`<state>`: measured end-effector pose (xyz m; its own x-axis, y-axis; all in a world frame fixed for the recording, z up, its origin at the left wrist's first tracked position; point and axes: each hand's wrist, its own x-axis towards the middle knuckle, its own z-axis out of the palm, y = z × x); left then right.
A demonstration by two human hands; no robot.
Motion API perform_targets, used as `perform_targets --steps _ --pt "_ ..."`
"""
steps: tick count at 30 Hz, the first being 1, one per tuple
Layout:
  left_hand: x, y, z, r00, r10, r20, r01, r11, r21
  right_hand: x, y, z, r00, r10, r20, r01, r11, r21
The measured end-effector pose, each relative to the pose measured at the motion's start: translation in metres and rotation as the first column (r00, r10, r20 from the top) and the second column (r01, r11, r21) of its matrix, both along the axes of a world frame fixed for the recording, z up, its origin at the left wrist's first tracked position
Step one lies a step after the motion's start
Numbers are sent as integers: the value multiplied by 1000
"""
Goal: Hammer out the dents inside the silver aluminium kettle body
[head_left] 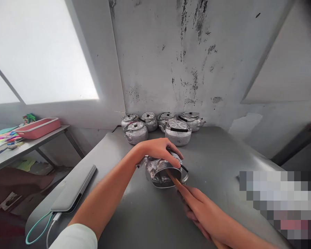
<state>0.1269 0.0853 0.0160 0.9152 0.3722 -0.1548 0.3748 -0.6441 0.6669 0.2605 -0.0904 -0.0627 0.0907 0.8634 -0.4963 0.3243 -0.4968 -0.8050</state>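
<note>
A silver metal kettle [150, 170] lies tilted on the grey table, its open mouth facing me. My left hand [162, 152] grips it from above, thumb near the rim and fingers over the far side. The kettle's black-gripped handle hangs to the right, beside my fingers. In my right hand [197, 205] is a wooden stick [174, 178], its far end inside the kettle's mouth. What the tip touches inside is hard to make out. The spout points left, partly behind my left wrist.
Several lidded kettles [178, 136] stand at the table's [212, 159] far end, against a stained wall. A grey power bank [74, 192] with cables lies at the left. Further left, a side table carries a pink tray [38, 129]. A blurred patch covers the lower right.
</note>
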Motion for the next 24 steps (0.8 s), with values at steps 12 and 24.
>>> perform_targets --steps 12,24 --pt "1 -2 -1 1000 12 -6 -12 1000 11 1 -3 0 1000 16 -26 -16 1000 17" --pt "3 -5 -1 999 32 -11 -32 999 35 4 0 -10 998 55 -23 -54 998 15"
